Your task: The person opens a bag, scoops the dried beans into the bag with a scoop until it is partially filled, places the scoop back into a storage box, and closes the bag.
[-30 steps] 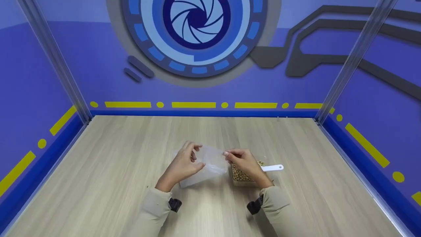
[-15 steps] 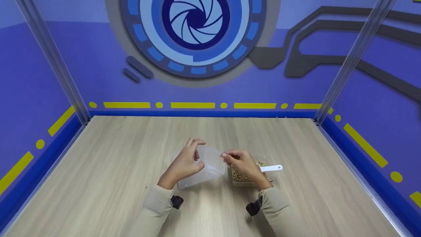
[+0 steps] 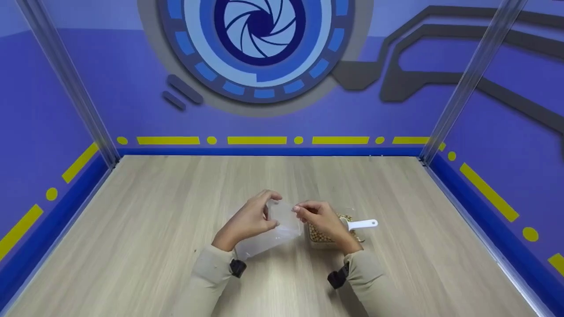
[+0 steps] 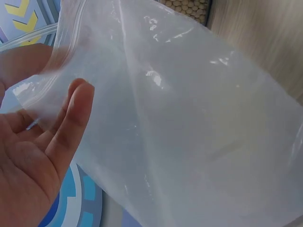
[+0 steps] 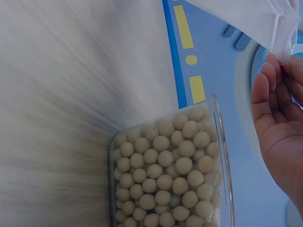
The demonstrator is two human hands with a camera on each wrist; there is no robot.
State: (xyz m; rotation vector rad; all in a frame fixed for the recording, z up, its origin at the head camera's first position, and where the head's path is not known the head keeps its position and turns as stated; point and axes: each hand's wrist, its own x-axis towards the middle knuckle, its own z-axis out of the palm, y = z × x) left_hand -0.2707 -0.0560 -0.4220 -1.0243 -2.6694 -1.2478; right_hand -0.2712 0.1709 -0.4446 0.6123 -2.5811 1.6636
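A clear plastic zip-top bag is held up between both hands. My left hand curves around its mouth, thumb and fingers apart. In the left wrist view, one finger of this left hand shows through the plastic near the zip strip, while other fingers lie in front. My right hand pinches the opposite top corner between thumb and fingertips, and the right wrist view shows this pinch at the zip strip. Below the right hand stands a clear box of round, pale dried beans or chickpeas.
A scoop with a white handle rests in the box, its handle sticking out over the right side. Wood-grain tabletop surrounds the things. Blue-purple printed walls close off the back and both sides.
My left fingers have moved a little right, around the bag's mouth. My right hand keeps its pinch and has shifted slightly left. The box and scoop stay in place.
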